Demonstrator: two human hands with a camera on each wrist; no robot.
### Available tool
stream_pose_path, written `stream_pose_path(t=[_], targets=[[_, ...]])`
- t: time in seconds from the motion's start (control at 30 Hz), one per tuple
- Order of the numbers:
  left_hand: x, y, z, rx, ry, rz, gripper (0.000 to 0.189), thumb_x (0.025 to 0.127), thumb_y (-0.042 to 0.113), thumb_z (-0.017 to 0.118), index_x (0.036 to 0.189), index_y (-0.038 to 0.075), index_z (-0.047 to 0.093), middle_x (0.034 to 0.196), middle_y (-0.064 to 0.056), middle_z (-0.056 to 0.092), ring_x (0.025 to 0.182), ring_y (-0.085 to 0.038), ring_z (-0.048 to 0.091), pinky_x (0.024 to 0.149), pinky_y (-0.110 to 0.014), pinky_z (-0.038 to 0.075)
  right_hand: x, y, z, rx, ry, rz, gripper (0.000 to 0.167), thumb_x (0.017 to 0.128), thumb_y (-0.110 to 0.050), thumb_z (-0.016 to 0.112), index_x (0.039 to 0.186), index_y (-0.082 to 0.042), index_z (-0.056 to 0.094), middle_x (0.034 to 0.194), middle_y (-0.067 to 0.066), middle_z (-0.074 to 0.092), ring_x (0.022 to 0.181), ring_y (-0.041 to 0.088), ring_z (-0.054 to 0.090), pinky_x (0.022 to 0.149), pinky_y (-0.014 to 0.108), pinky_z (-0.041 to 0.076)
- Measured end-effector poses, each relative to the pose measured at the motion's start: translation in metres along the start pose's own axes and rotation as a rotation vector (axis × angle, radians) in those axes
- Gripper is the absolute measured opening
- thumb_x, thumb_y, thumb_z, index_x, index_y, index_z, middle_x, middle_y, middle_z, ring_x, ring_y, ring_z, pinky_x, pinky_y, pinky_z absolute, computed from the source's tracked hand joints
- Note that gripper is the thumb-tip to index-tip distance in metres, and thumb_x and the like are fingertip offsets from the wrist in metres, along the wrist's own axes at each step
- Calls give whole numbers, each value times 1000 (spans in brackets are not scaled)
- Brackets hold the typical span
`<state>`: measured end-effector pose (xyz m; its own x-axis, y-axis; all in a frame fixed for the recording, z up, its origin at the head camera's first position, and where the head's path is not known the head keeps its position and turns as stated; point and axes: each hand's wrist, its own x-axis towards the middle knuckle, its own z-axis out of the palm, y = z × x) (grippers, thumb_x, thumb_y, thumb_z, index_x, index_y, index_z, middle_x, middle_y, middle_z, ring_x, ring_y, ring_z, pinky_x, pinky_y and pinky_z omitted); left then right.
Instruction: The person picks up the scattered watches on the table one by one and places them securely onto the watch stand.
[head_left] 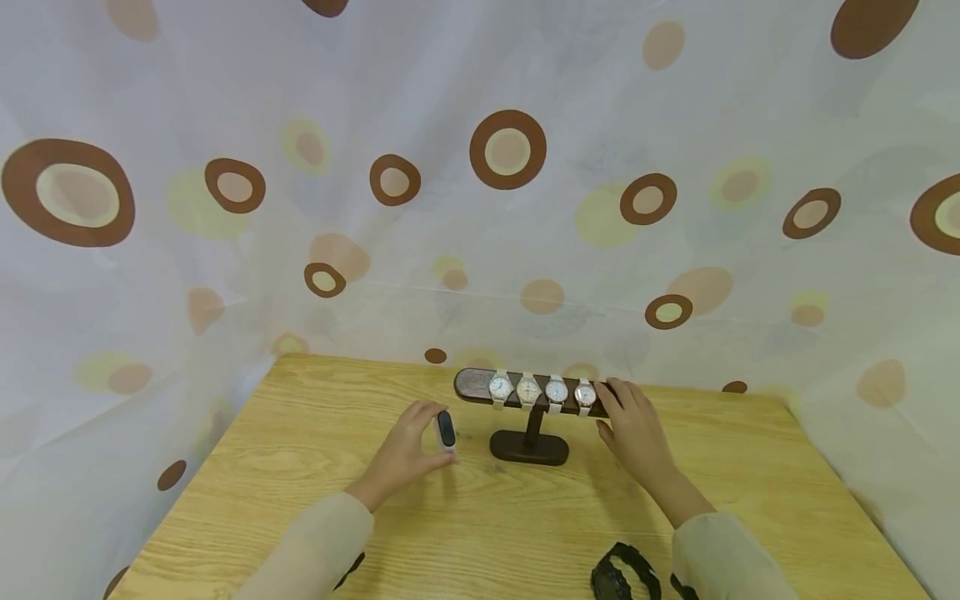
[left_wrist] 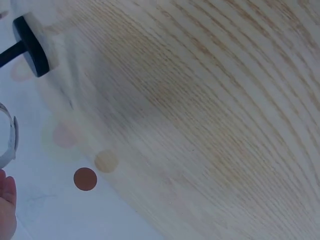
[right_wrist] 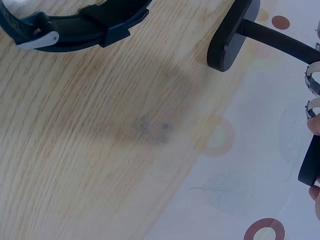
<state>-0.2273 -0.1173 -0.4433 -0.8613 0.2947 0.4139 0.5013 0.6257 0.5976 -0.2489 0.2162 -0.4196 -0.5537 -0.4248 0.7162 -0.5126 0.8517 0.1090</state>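
My left hand [head_left: 407, 447] pinches a fitness band [head_left: 446, 428] with a dark oval face and pale strap, above the table left of the stand. In the left wrist view only a curved part of the pale band [left_wrist: 12, 137] and some fingers show at the edge. My right hand [head_left: 634, 422] grips the right end of a dark watch stand [head_left: 474, 383], whose padded bar sits on a post and oval base. Side by side on the bar are several pale-strapped watches [head_left: 528, 389]; the bar's left end is bare.
A black wristwatch [head_left: 624, 573] with a looped strap lies on the wooden table [head_left: 510, 525] near the front, by the right sleeve. Behind and beside the table hangs a white curtain [head_left: 450, 75] with brown and yellow circles.
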Motion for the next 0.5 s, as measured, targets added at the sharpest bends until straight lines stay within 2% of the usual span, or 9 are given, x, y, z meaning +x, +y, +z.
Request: stream_pose_path(t=[0.23, 0.5], targets=[[16, 2, -5, 42, 40, 26, 66, 69, 21, 82, 125, 0, 53, 122, -15, 54, 115, -33, 52, 97, -45, 46, -1, 0, 1, 16, 3, 8, 60, 57, 4, 84, 112, 7, 60, 107, 25, 58, 98, 40, 56, 77, 50, 52], [31, 5, -9, 13, 38, 20, 67, 69, 21, 82, 125, -1, 53, 122, -15, 55, 116, -32, 52, 99, -45, 45, -1, 0, 1, 18, 18, 3, 60, 56, 6, 84, 112, 8, 61, 106, 24, 58, 96, 39, 56, 78, 48, 52]])
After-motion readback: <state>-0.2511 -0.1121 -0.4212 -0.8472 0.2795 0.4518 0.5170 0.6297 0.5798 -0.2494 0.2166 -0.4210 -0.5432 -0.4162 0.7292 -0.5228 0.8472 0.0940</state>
